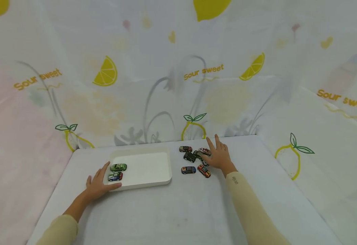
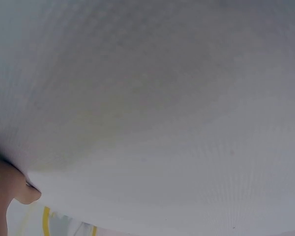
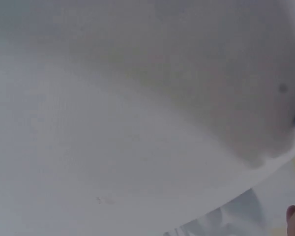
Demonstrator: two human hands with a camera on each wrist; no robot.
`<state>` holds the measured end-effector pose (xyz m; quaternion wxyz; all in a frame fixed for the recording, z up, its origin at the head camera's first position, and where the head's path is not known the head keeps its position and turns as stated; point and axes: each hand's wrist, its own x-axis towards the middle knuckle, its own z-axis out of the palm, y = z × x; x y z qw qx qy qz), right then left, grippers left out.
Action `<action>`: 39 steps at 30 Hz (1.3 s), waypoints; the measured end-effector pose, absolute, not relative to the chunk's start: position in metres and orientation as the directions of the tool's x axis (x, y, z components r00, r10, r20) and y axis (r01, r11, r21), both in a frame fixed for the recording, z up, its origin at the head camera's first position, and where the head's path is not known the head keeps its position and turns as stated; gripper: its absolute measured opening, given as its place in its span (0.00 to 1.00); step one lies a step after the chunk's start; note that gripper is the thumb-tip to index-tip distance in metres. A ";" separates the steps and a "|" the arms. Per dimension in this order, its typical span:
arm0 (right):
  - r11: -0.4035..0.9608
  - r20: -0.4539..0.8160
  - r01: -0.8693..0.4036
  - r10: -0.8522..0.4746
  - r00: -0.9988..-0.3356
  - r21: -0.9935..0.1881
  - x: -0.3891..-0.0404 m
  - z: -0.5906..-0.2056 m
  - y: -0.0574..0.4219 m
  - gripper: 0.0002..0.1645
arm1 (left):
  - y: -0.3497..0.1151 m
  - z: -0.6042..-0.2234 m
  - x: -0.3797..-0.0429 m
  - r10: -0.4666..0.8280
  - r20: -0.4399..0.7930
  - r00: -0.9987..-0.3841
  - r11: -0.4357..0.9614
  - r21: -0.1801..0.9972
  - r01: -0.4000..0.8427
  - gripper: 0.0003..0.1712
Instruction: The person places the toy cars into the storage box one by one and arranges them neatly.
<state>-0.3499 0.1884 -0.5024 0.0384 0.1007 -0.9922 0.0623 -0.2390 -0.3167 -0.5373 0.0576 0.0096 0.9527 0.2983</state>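
Head view: Left hand point(image 1: 97, 186), fingers spread, spans the eight o'clock corner of a white tray point(image 1: 148, 185), apparently steadying it; two toy cars point(image 1: 118, 167) sit inside at nine. Right hand point(image 1: 220, 157), fingers apart, reaches over loose cars point(image 1: 188, 169) at three.

The table point(image 1: 154, 214) bears a tray point(image 1: 148, 168) and toy cars point(image 1: 188, 169).

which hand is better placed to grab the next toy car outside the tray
Probably the right hand: it's at the loose toy cars, while the left hand is at the white tray.
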 end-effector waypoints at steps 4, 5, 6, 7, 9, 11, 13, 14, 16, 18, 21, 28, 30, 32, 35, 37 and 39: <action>0.967 0.089 -0.202 -0.189 -0.978 -0.157 -0.349 -0.502 0.176 0.49 | -0.317 -0.535 -0.240 0.046 -0.100 -0.994 0.824 0.566 -0.018 0.66; 0.964 0.089 -0.199 -0.185 -0.979 -0.174 -0.349 -0.502 0.173 0.48 | -0.316 -0.535 -0.240 0.045 -0.097 -0.994 0.826 0.563 -0.017 0.66; 0.962 0.092 -0.196 -0.181 -0.979 -0.188 -0.348 -0.502 0.170 0.46 | -0.316 -0.535 -0.240 0.045 -0.099 -0.994 0.829 0.560 -0.018 0.66; 0.961 0.092 -0.192 -0.176 -0.980 -0.201 -0.348 -0.503 0.168 0.44 | -0.316 -0.535 -0.239 0.042 -0.100 -0.994 0.829 0.559 -0.021 0.66; 0.957 0.095 -0.188 -0.171 -0.981 -0.221 -0.349 -0.507 0.164 0.40 | -0.315 -0.536 -0.239 0.042 -0.102 -0.994 0.827 0.562 -0.023 0.66; 0.944 0.088 -0.183 -0.165 -0.982 -0.276 -0.351 -0.510 0.158 0.35 | -0.315 -0.536 -0.239 0.037 -0.104 -0.994 0.829 0.558 -0.028 0.66; 0.928 0.072 -0.163 -0.147 -0.986 -0.334 -0.354 -0.514 0.154 0.31 | -0.315 -0.537 -0.238 0.033 -0.107 -0.994 0.830 0.557 -0.032 0.66; 0.917 0.059 -0.148 -0.135 -0.989 -0.371 -0.355 -0.515 0.152 0.29 | -0.315 -0.538 -0.239 0.029 -0.109 -0.994 0.830 0.557 -0.037 0.66; 0.896 0.036 -0.117 -0.112 -0.993 -0.429 -0.357 -0.516 0.148 0.27 | -0.315 -0.538 -0.239 0.024 -0.106 -0.994 0.831 0.555 -0.039 0.66; 0.886 0.020 -0.093 -0.094 -0.995 -0.454 -0.358 -0.517 0.147 0.26 | -0.315 -0.538 -0.240 0.025 -0.101 -0.995 0.828 0.559 -0.036 0.66; 0.881 0.003 -0.075 -0.084 -0.996 -0.468 -0.360 -0.519 0.146 0.24 | -0.314 -0.539 -0.240 0.028 -0.095 -0.995 0.831 0.555 -0.030 0.66; 0.889 0.013 -0.069 -0.071 -0.997 -0.453 -0.362 -0.517 0.142 0.21 | -0.316 -0.533 -0.241 0.027 -0.101 -0.995 0.825 0.565 -0.035 0.66; 0.889 -0.003 -0.049 -0.056 -0.998 -0.456 -0.362 -0.515 0.141 0.20 | -0.317 -0.533 -0.242 0.031 -0.102 -0.994 0.830 0.557 -0.031 0.66; 0.889 -0.031 -0.021 -0.040 -0.999 -0.457 -0.362 -0.512 0.139 0.20 | -0.317 -0.534 -0.242 0.033 -0.108 -0.994 0.831 0.555 -0.033 0.66; 0.888 -0.068 0.015 -0.019 -0.998 -0.460 -0.362 -0.510 0.138 0.20 | -0.317 -0.535 -0.242 0.035 -0.113 -0.993 0.833 0.553 -0.033 0.65; 0.889 -0.084 0.031 -0.008 -0.996 -0.457 -0.362 -0.510 0.137 0.20 | -0.316 -0.536 -0.241 0.032 -0.114 -0.993 0.830 0.556 -0.038 0.66; 0.886 -0.096 0.049 0.006 -0.995 -0.460 -0.361 -0.512 0.137 0.20 | -0.314 -0.536 -0.239 0.029 -0.112 -0.993 0.831 0.554 -0.038 0.65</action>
